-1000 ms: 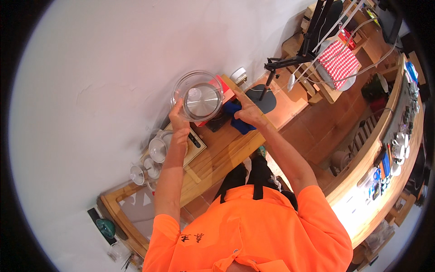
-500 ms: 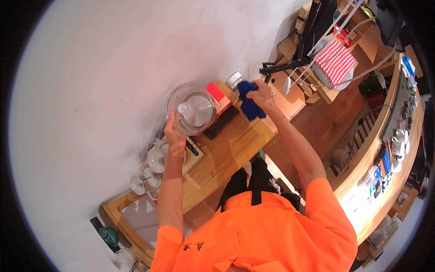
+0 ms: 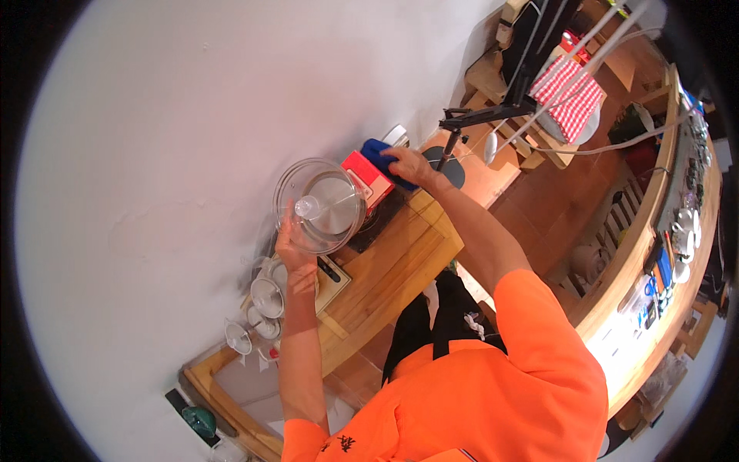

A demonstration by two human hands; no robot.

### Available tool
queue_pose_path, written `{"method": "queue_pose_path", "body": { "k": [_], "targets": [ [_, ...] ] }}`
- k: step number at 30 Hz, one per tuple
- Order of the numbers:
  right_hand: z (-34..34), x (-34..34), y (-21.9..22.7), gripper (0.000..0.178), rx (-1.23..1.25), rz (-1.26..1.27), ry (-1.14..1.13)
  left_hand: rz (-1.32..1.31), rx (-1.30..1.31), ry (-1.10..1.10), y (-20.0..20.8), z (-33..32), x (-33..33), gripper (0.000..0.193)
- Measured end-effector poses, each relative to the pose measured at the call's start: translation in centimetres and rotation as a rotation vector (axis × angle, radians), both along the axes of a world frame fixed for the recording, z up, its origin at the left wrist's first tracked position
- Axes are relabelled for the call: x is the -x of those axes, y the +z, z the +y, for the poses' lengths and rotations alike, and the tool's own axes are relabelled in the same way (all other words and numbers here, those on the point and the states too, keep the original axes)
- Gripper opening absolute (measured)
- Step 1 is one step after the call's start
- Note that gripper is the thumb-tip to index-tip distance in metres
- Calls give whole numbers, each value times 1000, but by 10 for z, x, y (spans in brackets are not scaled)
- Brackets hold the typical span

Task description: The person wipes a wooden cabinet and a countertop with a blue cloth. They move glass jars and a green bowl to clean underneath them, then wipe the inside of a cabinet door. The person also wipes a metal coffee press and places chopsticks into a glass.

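My left hand (image 3: pixel 295 248) grips a round clear glass lid (image 3: pixel 339 229) by its edge, fingers close to the knob. The lid is tilted over the wooden table beside the white wall. In my right hand (image 3: pixel 409 165) is a dark blue cloth (image 3: pixel 375 156), at the table's far end. The cloth lies against the far side of a red box (image 3: pixel 369 179). My fingers are bent over the cloth, and part of it is hidden under them.
White cups (image 3: pixel 266 297) and an appliance with a pale panel (image 3: pixel 332 279) stand near my left forearm on the wooden table (image 3: pixel 385 273). A black jointed stand (image 3: pixel 493 115) rises beyond my right hand. At right is a long cluttered counter (image 3: pixel 631 304).
My right hand has moved left with the blue cloth, bringing it from beyond the table's corner to the red box. My left hand still holds the glass lid, nearly in place.
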State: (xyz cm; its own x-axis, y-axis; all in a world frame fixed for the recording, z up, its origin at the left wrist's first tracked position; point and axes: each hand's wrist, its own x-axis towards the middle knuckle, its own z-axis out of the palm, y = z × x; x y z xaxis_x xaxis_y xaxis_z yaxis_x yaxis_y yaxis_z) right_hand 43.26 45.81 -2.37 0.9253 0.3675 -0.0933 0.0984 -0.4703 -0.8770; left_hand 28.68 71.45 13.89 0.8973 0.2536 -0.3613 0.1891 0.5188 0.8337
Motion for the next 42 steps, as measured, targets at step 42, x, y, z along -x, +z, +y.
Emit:
{"method": "queue_pose_path", "body": {
  "k": [42],
  "targets": [
    [-6, -22, -232, 49, -484, 811, -24, -53, 34, 52, 2, -2, 6, 56]
  ]
}}
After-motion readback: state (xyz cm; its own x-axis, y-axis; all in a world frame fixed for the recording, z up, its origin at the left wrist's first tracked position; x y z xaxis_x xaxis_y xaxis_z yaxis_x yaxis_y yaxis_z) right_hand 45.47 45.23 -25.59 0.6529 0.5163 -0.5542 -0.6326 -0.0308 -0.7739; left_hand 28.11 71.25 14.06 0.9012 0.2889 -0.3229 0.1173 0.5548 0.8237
